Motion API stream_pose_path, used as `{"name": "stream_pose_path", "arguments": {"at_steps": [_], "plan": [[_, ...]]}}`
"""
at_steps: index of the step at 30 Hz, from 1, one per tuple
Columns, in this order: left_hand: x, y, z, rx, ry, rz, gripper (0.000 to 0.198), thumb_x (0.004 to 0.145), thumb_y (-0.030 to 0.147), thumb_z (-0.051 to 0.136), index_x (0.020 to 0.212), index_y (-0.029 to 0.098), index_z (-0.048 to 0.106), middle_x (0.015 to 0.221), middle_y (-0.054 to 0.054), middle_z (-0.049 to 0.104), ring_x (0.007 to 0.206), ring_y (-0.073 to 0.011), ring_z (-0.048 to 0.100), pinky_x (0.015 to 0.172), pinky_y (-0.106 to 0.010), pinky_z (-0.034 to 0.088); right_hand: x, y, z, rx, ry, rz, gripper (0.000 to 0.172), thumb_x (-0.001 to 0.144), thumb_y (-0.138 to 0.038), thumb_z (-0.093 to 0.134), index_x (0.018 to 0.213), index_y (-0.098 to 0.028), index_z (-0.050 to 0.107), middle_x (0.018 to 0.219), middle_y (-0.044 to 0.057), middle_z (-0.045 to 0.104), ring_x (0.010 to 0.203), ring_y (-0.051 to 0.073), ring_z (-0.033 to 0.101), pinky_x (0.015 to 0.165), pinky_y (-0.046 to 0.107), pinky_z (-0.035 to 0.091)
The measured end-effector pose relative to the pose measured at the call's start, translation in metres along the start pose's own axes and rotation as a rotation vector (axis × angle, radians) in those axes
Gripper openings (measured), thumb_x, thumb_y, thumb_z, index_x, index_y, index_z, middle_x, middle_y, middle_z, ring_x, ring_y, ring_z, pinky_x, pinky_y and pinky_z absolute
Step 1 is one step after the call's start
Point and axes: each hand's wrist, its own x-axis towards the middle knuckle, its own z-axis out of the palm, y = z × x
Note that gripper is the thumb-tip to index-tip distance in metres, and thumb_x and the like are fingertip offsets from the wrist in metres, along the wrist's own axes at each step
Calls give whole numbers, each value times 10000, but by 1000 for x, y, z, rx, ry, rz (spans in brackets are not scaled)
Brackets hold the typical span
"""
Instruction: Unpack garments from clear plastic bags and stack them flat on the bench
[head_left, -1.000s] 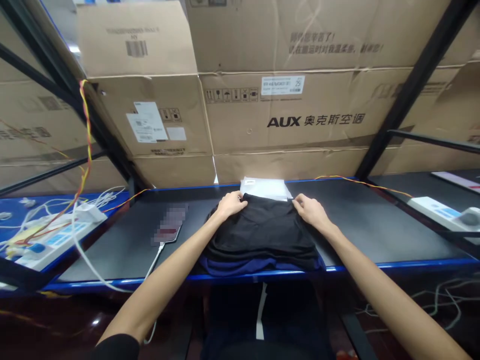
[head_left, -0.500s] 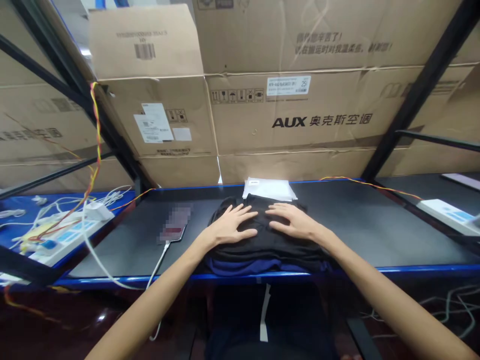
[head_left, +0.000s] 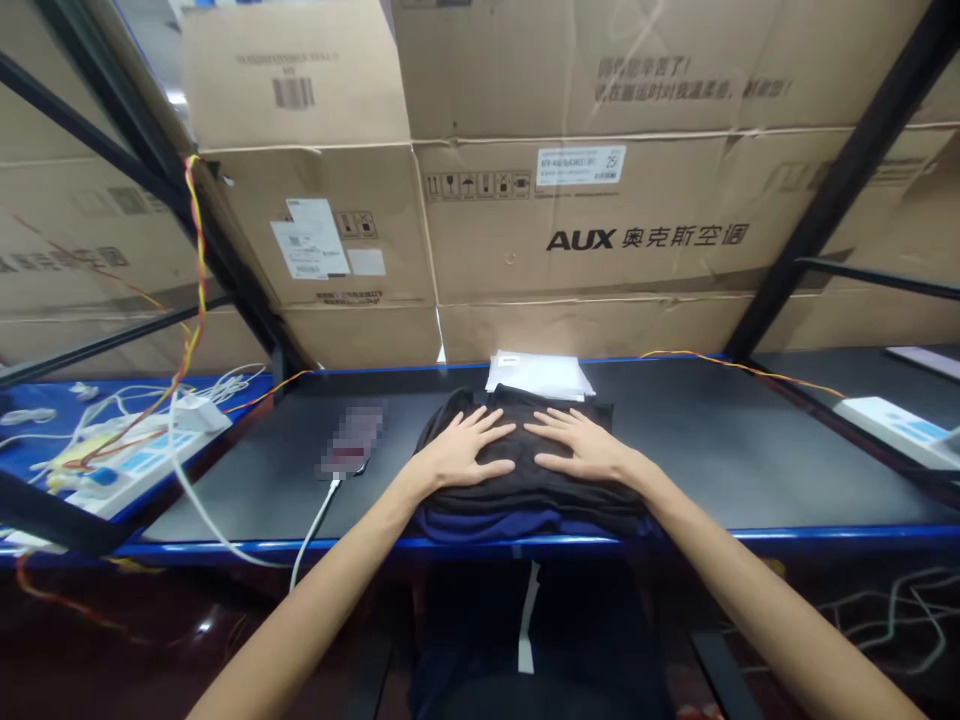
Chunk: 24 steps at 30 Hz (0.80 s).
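A folded stack of black cloth (head_left: 517, 482) lies at the front edge of the dark shelf top, with dark blue cloth (head_left: 487, 524) showing at its bottom. My left hand (head_left: 466, 452) rests flat on the left part of the black cloth, fingers spread. On the right part lies my right hand (head_left: 583, 445), also flat with its fingers apart. Neither hand grips anything. Just behind the cloth are white packets (head_left: 538, 375).
A phone (head_left: 352, 440) with a white cable lies left on the shelf top (head_left: 720, 450). Power strips stand at the far left (head_left: 150, 450) and right (head_left: 892, 425). Cardboard (head_left: 600, 270) walls the back, between black metal posts. Loose wires hang at left.
My right hand has shifted slightly left on the cloth, with its fingers more spread. My left hand stays in place. The camera view has moved slightly.
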Motion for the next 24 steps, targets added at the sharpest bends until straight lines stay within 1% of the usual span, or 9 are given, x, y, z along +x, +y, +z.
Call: {"name": "stream_pose_path", "arguments": {"at_steps": [7, 14, 18, 24], "plan": [[0, 2, -1, 3, -3, -12, 728, 886, 704, 475, 1510, 348, 353, 1619, -57, 228, 1496, -368, 160, 1169, -647, 166, 0, 3, 1, 16, -3, 3, 665, 903, -687, 460, 1477, -354, 420, 1585, 29, 317, 1483, 313, 215, 1197, 568, 146], [1, 0, -1, 18, -16, -13, 740, 880, 734, 442, 1515, 372, 333, 1624, -25, 214, 1501, -355, 154, 1181, -621, 175, 1, 3, 1, 13, -15, 11, 706, 892, -715, 445, 1485, -333, 414, 1590, 34, 304, 1485, 312, 207, 1205, 555, 134], [1, 0, -1, 19, -13, -13, 744, 876, 739, 444, 1513, 367, 342, 1622, -25, 222, 1499, -357, 158, 1184, -616, 181, 2, 3, 2, 23, -25, 17, 701, 890, -715, 448, 1483, -343, 413, 1590, 22, 302, 1486, 312, 204, 1203, 566, 134], [1, 0, -1, 18, -14, -10, 754, 876, 746, 433, 1515, 355, 341, 1621, -32, 226, 1500, -352, 161, 1182, -616, 187, 2, 4, 2, 18, -19, 20, 702, 887, -715, 454, 1479, -340, 421, 1587, 29, 308, 1486, 310, 206, 1202, 568, 132]]}}
